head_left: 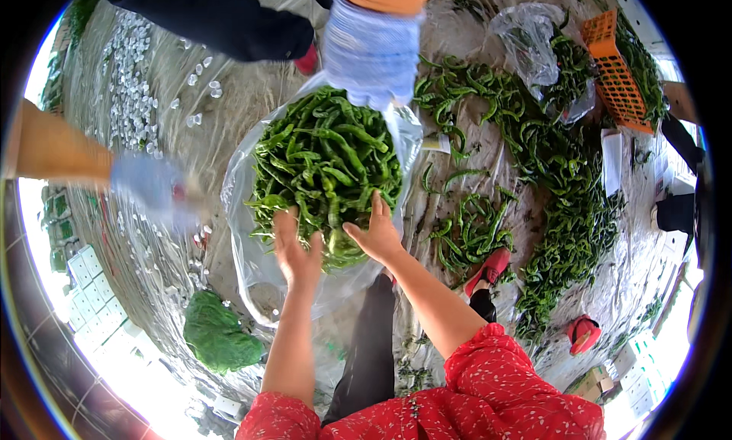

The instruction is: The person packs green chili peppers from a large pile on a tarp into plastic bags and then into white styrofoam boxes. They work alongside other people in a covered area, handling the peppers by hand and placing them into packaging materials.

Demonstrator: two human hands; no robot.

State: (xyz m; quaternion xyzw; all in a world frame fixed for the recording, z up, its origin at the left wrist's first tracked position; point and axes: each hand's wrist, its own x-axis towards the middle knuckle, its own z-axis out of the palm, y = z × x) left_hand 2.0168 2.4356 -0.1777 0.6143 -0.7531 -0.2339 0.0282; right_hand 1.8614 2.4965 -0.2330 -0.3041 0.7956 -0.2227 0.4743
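Observation:
A clear plastic bag (248, 276) stands wide at the mouth, heaped with long green peppers (335, 146). My left hand (296, 249) lies against the near left side of the heap, its fingers stretched. On the near right side, my right hand (377, 230) rests on the peppers with thumb and fingers spread. Across from me, a co-worker's blue-gloved hand (371, 55) is at the bag's far rim; what its fingers grip is hidden. Another gloved hand (156, 187), smeared by motion, is left of the bag.
Loose green peppers (564, 242) cover the plastic-sheeted floor to the right. An orange crate (614, 70) and a clear bag of peppers (530, 40) are at the far right. Ice pieces (130, 81) lie scattered at the left. A green net bundle (217, 333) sits near left.

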